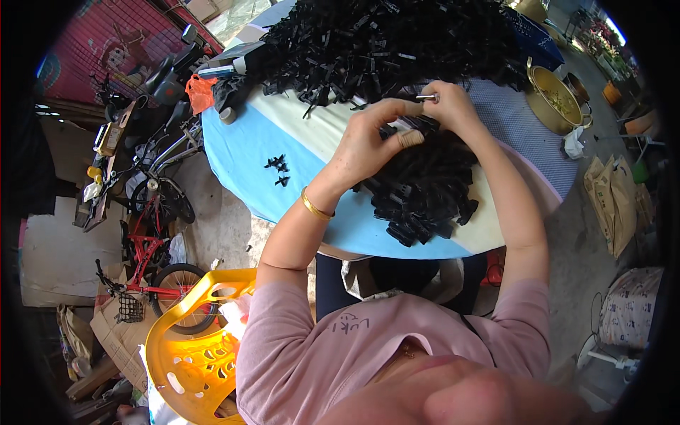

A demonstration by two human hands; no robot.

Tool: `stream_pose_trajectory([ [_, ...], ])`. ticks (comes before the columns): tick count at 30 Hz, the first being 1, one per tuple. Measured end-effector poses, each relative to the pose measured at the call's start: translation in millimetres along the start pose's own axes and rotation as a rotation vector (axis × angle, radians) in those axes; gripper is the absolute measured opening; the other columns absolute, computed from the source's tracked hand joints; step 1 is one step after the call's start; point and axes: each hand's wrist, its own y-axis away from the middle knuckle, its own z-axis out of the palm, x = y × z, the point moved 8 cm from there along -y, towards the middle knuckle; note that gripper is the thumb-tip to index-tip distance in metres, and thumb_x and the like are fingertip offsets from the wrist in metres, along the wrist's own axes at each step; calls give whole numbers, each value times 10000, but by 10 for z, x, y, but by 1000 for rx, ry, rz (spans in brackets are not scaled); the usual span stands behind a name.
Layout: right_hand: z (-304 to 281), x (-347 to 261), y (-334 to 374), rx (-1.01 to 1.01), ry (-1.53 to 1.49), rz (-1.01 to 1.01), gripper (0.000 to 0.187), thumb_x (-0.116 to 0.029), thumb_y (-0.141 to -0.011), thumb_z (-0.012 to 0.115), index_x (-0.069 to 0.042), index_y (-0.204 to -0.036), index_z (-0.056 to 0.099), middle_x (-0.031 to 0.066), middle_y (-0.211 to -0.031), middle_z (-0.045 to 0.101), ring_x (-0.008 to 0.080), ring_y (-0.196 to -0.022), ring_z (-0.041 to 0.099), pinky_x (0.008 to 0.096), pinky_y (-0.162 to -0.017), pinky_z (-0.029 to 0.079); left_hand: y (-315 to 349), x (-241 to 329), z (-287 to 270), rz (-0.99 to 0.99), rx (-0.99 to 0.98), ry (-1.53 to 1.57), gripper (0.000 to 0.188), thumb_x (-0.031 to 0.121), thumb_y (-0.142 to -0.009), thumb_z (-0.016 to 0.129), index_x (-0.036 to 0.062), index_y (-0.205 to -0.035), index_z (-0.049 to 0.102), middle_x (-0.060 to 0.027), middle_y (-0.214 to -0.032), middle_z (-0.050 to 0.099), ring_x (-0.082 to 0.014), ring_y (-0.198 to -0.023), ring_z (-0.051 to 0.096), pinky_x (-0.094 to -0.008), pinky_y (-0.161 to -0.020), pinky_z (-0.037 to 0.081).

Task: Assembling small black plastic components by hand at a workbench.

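My left hand (363,145) is closed on small black plastic parts (425,125) above the tabletop; a tan wrap covers its thumb. Close beside it, my right hand (452,108) pinches a slim metal tool (427,97) whose exact kind is too small to make out. Below both hands a smaller heap of black parts (418,195) lies near the table's front edge. Beyond them spreads a large mound of similar black pieces (382,46). Several loose black bits (278,168) rest to the left on the blue section of the cloth.
The round table (248,159) has a blue and cream cover. At its right edge stands a gold-coloured pot (542,99), with a blue crate (531,39) behind. An orange bag (201,92) sits at the left edge. A yellow chair (180,354) and red bicycle (145,248) stand left.
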Motion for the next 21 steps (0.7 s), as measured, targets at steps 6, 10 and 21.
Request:
stream_pose_trajectory([
  [6, -255, -53, 169, -19, -709, 108, 217, -68, -718, 590, 17, -917, 604, 37, -761, 617, 97, -678, 561, 226, -601, 434, -11, 123, -110, 98, 266, -393, 576, -4, -640, 719, 10, -1166, 485, -131, -1184, 508, -252, -1051, 527, -305, -894, 431],
  [10, -219, -590, 414, -108, -699, -77, 143, -32, -765, 599, 22, -898, 600, 31, -749, 607, 73, -672, 549, 213, -615, 432, 20, 183, -65, 245, 278, -486, 761, -4, -571, 739, -22, -1237, 371, -204, -1223, 444, -363, -1060, 491, -349, -871, 448],
  [21, -411, -762, 549, -86, -818, -238, 145, -152, -888, 515, -18, -876, 570, -33, -663, 506, 6, -549, 397, 150, -478, 318, 30, -52, -75, 31, 227, 145, 487, 1, -796, 601, 4, -1224, 368, -143, -1157, 512, -162, -946, 574, -286, -836, 471],
])
